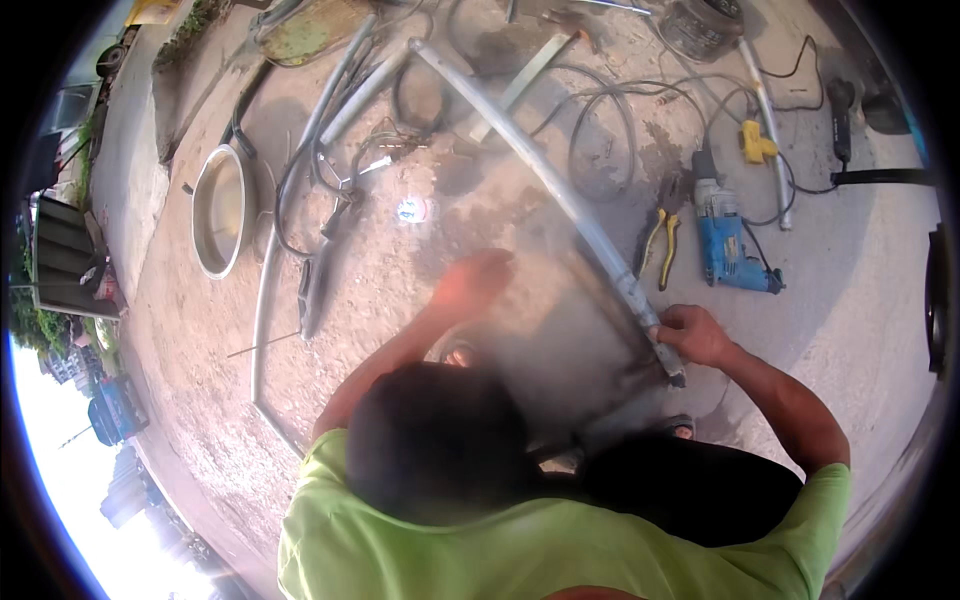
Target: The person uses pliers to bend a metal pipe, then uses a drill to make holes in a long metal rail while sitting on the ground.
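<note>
A long grey metal pipe (540, 165) slants across the ground, from a bent joint at the far side down to its near end beside my right foot. My right hand (695, 335) is closed round it close to that near end. Over the ground left of the pipe, my left hand (475, 283) is smeared by motion, and its fingers cannot be made out. Yellow-and-black pliers (661, 247) lie just beyond my right hand. Right of them rests a blue power tool (733, 240) with a cord.
A metal basin (222, 212) stands at left, near a thin bent pipe (262, 330) and a dark-handled tool (308, 290) holding a thin rod. Black cables (600, 120) loop across the far ground. A yellow connector (757, 142) and a dark bucket (700, 28) are at far right.
</note>
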### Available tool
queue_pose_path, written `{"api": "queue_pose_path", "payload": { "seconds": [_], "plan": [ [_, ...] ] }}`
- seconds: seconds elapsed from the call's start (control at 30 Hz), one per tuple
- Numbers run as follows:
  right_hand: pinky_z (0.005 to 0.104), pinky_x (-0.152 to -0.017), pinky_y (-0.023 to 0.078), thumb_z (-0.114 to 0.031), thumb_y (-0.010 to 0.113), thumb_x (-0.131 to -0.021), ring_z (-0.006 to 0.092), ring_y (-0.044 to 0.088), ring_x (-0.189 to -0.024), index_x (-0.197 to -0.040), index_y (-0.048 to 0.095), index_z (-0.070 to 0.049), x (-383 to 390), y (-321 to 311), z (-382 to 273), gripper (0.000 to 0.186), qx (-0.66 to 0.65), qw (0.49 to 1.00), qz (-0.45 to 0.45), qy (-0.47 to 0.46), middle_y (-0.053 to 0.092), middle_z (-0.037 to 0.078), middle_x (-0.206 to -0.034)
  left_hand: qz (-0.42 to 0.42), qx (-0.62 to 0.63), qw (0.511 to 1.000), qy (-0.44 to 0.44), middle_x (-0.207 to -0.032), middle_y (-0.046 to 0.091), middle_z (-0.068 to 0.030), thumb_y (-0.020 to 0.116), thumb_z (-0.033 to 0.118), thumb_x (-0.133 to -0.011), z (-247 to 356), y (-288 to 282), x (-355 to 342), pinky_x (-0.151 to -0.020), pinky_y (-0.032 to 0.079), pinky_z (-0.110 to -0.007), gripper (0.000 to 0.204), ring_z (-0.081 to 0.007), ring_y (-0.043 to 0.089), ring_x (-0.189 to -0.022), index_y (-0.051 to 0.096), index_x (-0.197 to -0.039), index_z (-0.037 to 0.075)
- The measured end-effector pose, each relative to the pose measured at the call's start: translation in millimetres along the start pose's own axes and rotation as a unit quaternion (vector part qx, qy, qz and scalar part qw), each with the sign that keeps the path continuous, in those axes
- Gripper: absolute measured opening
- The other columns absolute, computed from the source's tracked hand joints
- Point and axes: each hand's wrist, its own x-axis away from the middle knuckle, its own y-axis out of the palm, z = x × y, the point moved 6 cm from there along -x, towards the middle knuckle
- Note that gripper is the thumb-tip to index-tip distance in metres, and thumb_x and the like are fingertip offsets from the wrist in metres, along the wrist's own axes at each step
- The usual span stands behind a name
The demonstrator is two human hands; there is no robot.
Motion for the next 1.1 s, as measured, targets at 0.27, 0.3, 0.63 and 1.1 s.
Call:
{"api": "queue_pose_path", "payload": {
  "seconds": [0.27,0.3,0.63,1.1],
  "plan": [
    [0.0399,-0.084,0.056,-0.046,0.075,-0.088,0.0314,0.073,-0.092,-0.102,0.075,-0.002,-3.8,-13.4,-9.8,0.046,0.193,0.980,-0.022,-0.027,0.076,0.016,-0.095,0.182,0.081,0.978,-0.054,-0.111,0.077,-0.0134,0.071,0.021,-0.094,-22.9,-136.3,-15.9,-0.093,0.055,-0.033,0.035,-0.0214,0.073,-0.103,0.071,-0.125,0.005],
    [0.0401,-0.084,0.056,-0.046,0.075,-0.088,0.0319,0.074,-0.092,-0.100,0.075,-0.002,-2.3,-16.1,-12.2,0.045,0.234,0.971,-0.028,-0.039,0.076,0.016,-0.095,0.216,0.052,0.973,-0.055,-0.112,0.077,-0.0136,0.071,0.024,-0.094,-29.7,-154.7,-21.8,-0.093,0.055,-0.033,0.037,-0.0211,0.073,-0.103,0.071,-0.125,0.004],
    [0.0390,-0.086,0.056,-0.036,0.073,-0.091,0.0291,0.074,-0.094,-0.105,0.076,-0.002,-8.6,-37.7,-41.0,0.037,0.118,0.992,0.020,-0.049,0.076,0.016,-0.098,0.226,-0.294,0.927,-0.051,-0.127,0.067,-0.0123,0.060,0.029,-0.094,-102.4,-220.9,-114.4,-0.100,0.052,-0.045,0.030,-0.0352,0.065,-0.116,0.075,-0.117,0.017],
    [0.0383,-0.094,0.055,-0.039,0.070,-0.091,0.0300,0.072,-0.103,-0.110,0.076,-0.003,0.7,-49.4,-33.3,0.041,0.115,0.993,0.020,-0.019,0.077,0.016,-0.108,0.166,-0.389,0.905,-0.054,-0.114,0.069,-0.0165,0.069,0.043,-0.091,-111.2,-215.0,-151.4,-0.089,0.051,-0.052,0.036,-0.0408,0.065,-0.109,0.071,-0.106,0.010]
  ]
}}
